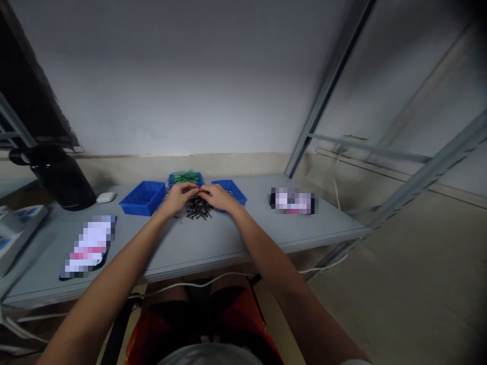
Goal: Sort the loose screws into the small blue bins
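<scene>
My left hand (178, 197) and my right hand (216, 196) meet over a pile of dark screws (198, 208) on the grey table (198, 243). The fingertips of both hands are pinched close together, and whatever they hold is too small to make out. Behind them a blue bin holds green pieces (185, 176). To the right, partly behind my right hand, a blue bin (239, 195) contains small shiny metal parts. Left of my left hand sits a blue bin (139, 204) with nothing visible inside. A few silvery pieces (178, 218) lie beside the pile.
On the left are a black bottle (63, 177), a white case (105, 197), a blurred phone-like object (89, 246) and a white device (19, 228). Another blurred object (292, 201) lies at the right. Metal posts (331, 86) rise there, and a white cable (228, 274) hangs below the front edge.
</scene>
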`<action>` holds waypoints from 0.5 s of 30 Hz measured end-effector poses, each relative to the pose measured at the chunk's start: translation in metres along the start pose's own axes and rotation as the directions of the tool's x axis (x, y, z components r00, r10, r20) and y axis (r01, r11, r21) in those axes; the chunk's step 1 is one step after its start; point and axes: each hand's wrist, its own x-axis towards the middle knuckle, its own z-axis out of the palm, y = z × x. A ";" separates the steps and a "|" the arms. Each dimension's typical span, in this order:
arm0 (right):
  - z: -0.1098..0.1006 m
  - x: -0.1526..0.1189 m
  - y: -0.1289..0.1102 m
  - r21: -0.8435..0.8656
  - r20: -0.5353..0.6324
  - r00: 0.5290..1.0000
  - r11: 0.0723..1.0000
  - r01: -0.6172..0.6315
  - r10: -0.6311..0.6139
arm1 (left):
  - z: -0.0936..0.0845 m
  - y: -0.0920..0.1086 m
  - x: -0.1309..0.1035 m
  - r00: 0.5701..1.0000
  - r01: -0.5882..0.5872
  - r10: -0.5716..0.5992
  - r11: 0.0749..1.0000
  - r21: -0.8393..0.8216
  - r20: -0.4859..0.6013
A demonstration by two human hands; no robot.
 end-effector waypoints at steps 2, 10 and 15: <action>0.000 0.000 0.000 0.002 -0.007 1.000 1.000 0.010 -0.010 | 0.000 0.000 0.000 1.000 -0.011 0.010 1.000 0.008 0.011; 0.000 0.001 0.003 0.040 -0.033 0.999 0.999 -0.005 0.007 | 0.001 -0.009 0.001 0.999 0.015 -0.013 0.999 0.036 -0.036; -0.001 0.001 0.002 0.064 -0.095 0.995 0.998 -0.021 0.027 | 0.001 -0.007 -0.001 1.000 -0.004 0.004 0.996 0.093 -0.005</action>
